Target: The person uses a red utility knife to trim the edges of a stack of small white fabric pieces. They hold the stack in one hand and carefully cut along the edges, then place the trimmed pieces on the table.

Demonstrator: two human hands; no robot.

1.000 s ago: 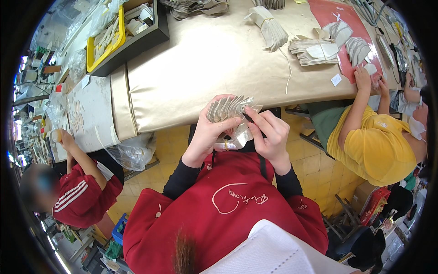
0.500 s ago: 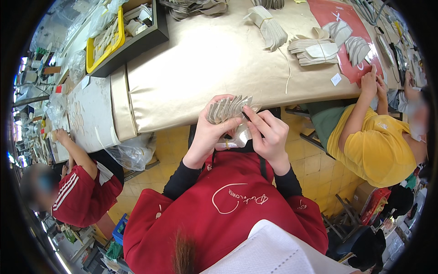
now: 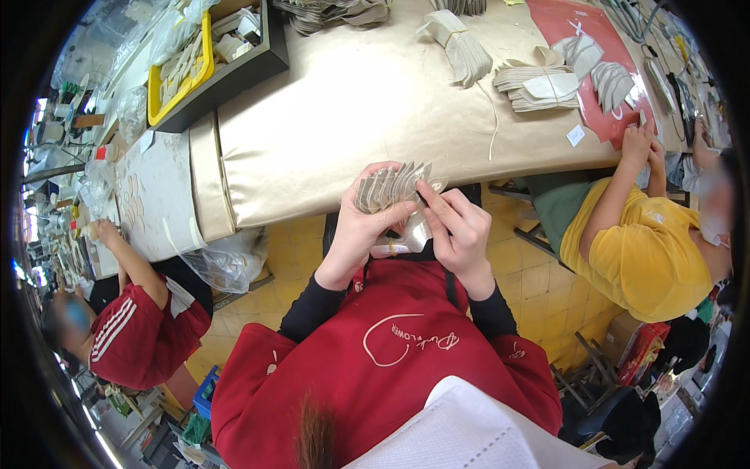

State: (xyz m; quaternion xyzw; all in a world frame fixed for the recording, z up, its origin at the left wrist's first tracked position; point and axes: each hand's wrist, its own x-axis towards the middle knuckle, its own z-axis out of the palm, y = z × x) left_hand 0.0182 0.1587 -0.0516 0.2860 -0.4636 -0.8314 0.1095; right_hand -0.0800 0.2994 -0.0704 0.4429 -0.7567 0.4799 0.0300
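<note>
A fanned stack of thin, grey-beige cut pieces [image 3: 384, 190] is gripped in my left hand [image 3: 361, 223], over the gap between the table edge and my red apron. My left thumb presses across the lower ends of the pieces, which spread out like overlapping leaves. My right hand [image 3: 461, 227] is closed at the stack's right end, its fingertips touching the last pieces. Something small and dark shows between its fingers, too hidden to name. A shiny, pale piece with a yellow band [image 3: 402, 244] hangs below the stack, between my hands.
The table [image 3: 336, 117] has a tan covering. A black box [image 3: 269, 55] with a yellow tray [image 3: 207, 47] stands far left. Banded bundles [image 3: 539, 84] lie far right, near a red sheet [image 3: 617, 121]. Seated co-workers in red [image 3: 144, 336] and yellow [image 3: 633, 242] work at either side.
My right hand has shifted very slightly left; the stack stays in my left hand, hardly moved. The co-worker at left has turned their head, and the one at right has moved their hands a little.
</note>
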